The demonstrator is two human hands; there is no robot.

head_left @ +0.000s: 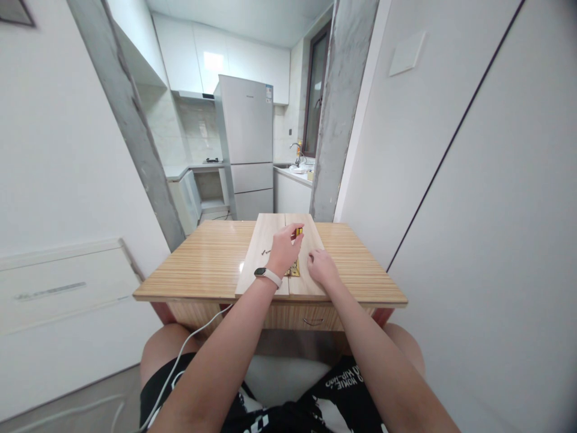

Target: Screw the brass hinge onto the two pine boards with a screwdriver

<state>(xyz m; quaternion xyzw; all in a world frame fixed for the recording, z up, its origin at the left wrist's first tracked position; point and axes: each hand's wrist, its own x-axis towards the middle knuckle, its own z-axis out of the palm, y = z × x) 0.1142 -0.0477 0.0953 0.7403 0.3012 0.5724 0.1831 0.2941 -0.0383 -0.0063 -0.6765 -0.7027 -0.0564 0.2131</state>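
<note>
My left hand [285,248], with a pale watch band on its wrist, is raised over two light wooden boards [255,275]. Between its thumb and fingers is a small brass-coloured piece [300,231]; its exact shape is hard to make out. Below that hand a brass hinge [294,269] lies across the seam between the boards, partly covered by the wrist. A few dark screws [265,252] lie on the left board. My right hand [321,266] rests on the right board with its fingers curled in, and whatever they may hold is hidden.
The boards lie side by side on a striped wooden table [193,264] with a drawer [311,317] below its front edge. A white cable [193,337] runs from the table edge past my left leg. A fridge [247,132] and a kitchen counter stand behind.
</note>
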